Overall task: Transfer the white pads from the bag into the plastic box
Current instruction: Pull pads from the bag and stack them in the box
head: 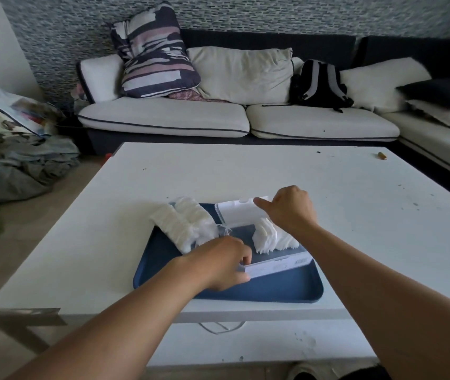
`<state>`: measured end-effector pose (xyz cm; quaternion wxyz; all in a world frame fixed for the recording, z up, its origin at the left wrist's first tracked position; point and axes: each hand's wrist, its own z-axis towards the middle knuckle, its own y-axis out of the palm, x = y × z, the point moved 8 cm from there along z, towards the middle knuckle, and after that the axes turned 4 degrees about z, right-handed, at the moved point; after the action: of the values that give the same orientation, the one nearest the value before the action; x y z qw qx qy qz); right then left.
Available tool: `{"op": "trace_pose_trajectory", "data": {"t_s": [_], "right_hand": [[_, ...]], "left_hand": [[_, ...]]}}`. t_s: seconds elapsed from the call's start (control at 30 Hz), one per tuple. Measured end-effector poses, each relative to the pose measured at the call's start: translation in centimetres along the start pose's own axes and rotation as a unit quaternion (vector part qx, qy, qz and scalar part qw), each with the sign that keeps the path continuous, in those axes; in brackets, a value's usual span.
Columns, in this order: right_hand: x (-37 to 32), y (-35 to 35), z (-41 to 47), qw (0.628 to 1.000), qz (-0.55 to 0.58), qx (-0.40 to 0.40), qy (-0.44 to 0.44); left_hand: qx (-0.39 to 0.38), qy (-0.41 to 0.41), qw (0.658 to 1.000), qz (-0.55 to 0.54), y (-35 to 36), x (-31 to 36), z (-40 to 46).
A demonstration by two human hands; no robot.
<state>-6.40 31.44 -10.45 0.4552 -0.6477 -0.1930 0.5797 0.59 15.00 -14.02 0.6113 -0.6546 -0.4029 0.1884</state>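
While our left hand [225, 263] curls its fingers [243, 257] round the near-left corner of the shallow clear plastic box [278, 263], pinning it in place, our right hand [291, 211] reaches over the far end with its thumb stuck out to the left; its other fingers are hidden behind the knuckles, so we cannot tell whether they are gripping anything. A fanned stack of thin white cotton pads [269, 238] already stands on edge inside the box, just beside that right wrist. The remaining pads sit in two plump rows in a thin clear plastic bag [188, 224], lying to the left of the box with a white drawstring at its mouth.

We judge the pads to be very light, soft and compressible, likely to splay or topple if taken loosely, so a gentle pinch across both flat faces of a short stack should keep them together. The bag looks flimsy and will collapse, so it wants holding at the mouth. The box seems stiff, smooth and light enough to slide, which is why steadying a corner makes sense; its pale hinged lid [238, 212] stands open at the far side.

Box and bag rest on a dark blue rounded rectangular plastic tray [273, 289], matte and slightly lipped, set near the front edge of the white, scuffed worktop [355, 215].
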Motion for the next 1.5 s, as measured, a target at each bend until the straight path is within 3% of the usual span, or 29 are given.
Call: {"op": "trace_pose_trajectory", "data": {"t_s": [0.07, 0.13, 0.23, 0.47, 0.57, 0.67, 0.77, 0.87, 1.1, 1.27, 1.4, 1.5], "right_hand": [[-1.1, 1.0, -0.6, 0.994, 0.081, -0.079, 0.004], [-1.7, 3.9, -2.6, 0.965, 0.125, -0.227, 0.045], [-1.3, 6.4, -4.7, 0.937, 0.079, -0.333, 0.067], [0.2, 6.3, -3.8, 0.946, 0.044, -0.317, 0.058], [-2.1, 4.5, -3.8, 0.957, 0.099, -0.272, 0.028], [-6.5, 3.3, -5.5, 0.953, 0.133, -0.258, -0.089], [-8.3, 6.3, -9.4, 0.921, 0.013, -0.344, -0.181], [-8.4, 9.1, -10.6, 0.897, -0.136, -0.333, -0.259], [-9.7, 8.7, -8.8, 0.925, -0.155, -0.217, -0.273], [-10.7, 8.0, -7.9, 0.902, -0.229, -0.094, -0.354], [-9.4, 8.6, -7.6, 0.894, -0.248, -0.096, -0.360], [-8.8, 8.9, -7.6, 0.896, -0.234, -0.114, -0.360]], "left_hand": [[-0.006, -0.001, 1.000, 0.002, 0.1, -0.2, 0.0], [-0.015, -0.005, 1.000, 0.004, 0.4, -0.4, 0.2], [-0.023, -0.016, 1.000, 0.011, 0.7, -0.8, 0.2], [0.020, -0.006, 0.999, -0.025, -0.2, -1.2, -0.1], [0.141, -0.041, 0.988, -0.046, -4.3, -2.8, -1.5], [0.234, -0.163, 0.958, -0.040, -7.6, -7.7, -4.1], [0.143, -0.274, 0.949, -0.056, -5.1, -12.3, -5.6], [0.085, -0.287, 0.950, -0.087, -1.5, -13.9, -5.4], [0.127, -0.298, 0.929, -0.181, -0.6, -15.6, -2.3], [0.157, -0.294, 0.911, -0.242, -1.4, -16.2, -1.6], [0.187, -0.319, 0.872, -0.320, -0.4, -18.0, -2.4], [0.176, -0.335, 0.885, -0.270, -0.7, -18.2, -2.8]]}}
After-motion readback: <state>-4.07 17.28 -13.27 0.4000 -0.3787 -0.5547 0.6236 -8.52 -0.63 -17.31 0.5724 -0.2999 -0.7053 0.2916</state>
